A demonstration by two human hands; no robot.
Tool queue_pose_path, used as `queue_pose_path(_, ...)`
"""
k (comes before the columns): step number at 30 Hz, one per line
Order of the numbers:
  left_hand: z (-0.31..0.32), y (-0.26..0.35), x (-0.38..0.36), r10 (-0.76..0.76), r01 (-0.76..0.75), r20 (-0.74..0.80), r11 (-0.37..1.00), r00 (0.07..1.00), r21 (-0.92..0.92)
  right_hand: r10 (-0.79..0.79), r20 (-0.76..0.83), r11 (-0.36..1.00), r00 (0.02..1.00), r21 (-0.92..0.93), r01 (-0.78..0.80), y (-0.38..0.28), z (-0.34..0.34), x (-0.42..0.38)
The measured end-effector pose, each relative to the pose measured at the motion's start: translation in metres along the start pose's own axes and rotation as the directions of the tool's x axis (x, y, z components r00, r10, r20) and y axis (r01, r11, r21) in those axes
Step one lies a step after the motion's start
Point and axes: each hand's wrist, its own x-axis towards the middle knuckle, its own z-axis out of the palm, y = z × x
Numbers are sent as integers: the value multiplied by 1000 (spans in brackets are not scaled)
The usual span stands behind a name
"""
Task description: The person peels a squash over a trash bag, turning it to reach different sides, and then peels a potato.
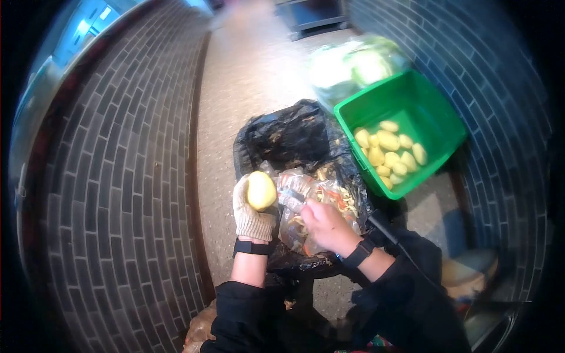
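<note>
My left hand (253,213), in a knitted glove, is wrapped round a peeled yellow potato (262,191). Bare and closed, my right hand (327,225) grips a small peeler (292,197), blurred at its head, just right of the potato. Both hands are over a bin lined with a black bag (285,132), where pale and orange peelings (338,199) lie on clear plastic. Several peeled potatoes (388,140) rest in the green tub (444,132) to the right of the bin.
Behind the green tub is a clear bag of pale green cabbages (368,63). Brick walls (129,147) rise on the left and right. A dark cart or shelf (312,15) stands at the far end of the speckled floor (235,88). A brown bag (201,326) is at lower left.
</note>
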Motion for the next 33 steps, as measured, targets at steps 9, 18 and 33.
queue_pose_path(9, -3, -3, -4, -246, 224, 144, 963, 959, 152, -113, -31, 987, 993, -117, 108, 8, -8, 4)
queue_pose_path(18, 9, -15, -17, 70, -142, 165, 865, 984, 481, -48, 17, 996, 999, -69, 49, 6, -11, 8)
queue_pose_path(33, 4, -12, 4, 164, -183, 97, 952, 982, 246, -118, -112, 988, 987, -113, 105, 8, 5, 3)
